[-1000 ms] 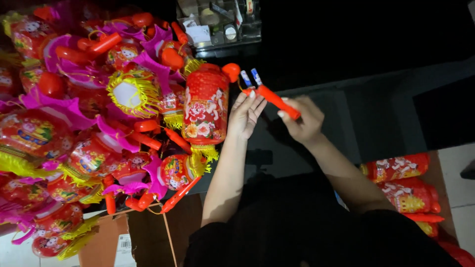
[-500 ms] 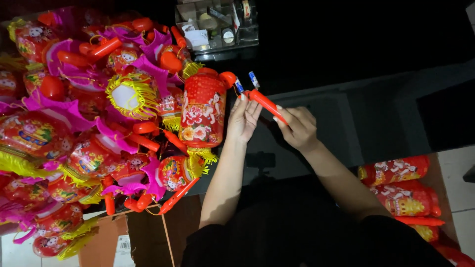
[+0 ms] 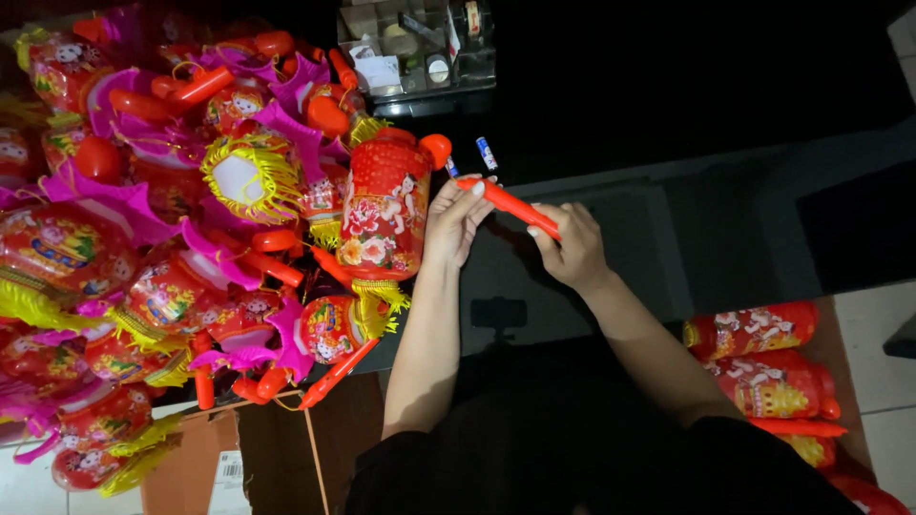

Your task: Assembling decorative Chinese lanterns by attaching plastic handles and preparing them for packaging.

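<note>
Orange-red plastic fills both hands: a long lantern handle (image 3: pixel 506 202) runs slantwise between them, high on the person's left, lower on the right. The right hand (image 3: pixel 571 250) wraps its lower end, fingers curled over the stick and thumb tucked beneath, so the grip is closed on it. The left hand (image 3: pixel 455 221) meets the upper end with fingers held fairly straight and together, the fingertips pressing on the stick near its tip; it also lies against the side of a red cylindrical lantern (image 3: pixel 386 208), and whether the thumb closes round the handle is hidden.

That lantern stands just beside the left hand, printed with flowers and small figures, with yellow fringe at its lower rim and an orange knob at the top. Two small batteries (image 3: pixel 487 153) with blue and white ends lie just above the handle on the dark tabletop (image 3: pixel 668 191).

Beyond the lantern spreads a heap of similar lanterns (image 3: pixel 162 238), red bodies, magenta petal-shaped trims, yellow fringes and more orange handles, tumbled over one another. At the top edge sits a clear plastic organiser (image 3: pixel 420 48) holding small odds and ends. Below the heap a brown cardboard box (image 3: pixel 210 458) shows. By the right forearm, well apart from the hands, several more red lanterns (image 3: pixel 763 362) lie stacked on a pale tiled floor (image 3: pixel 883 381).
</note>
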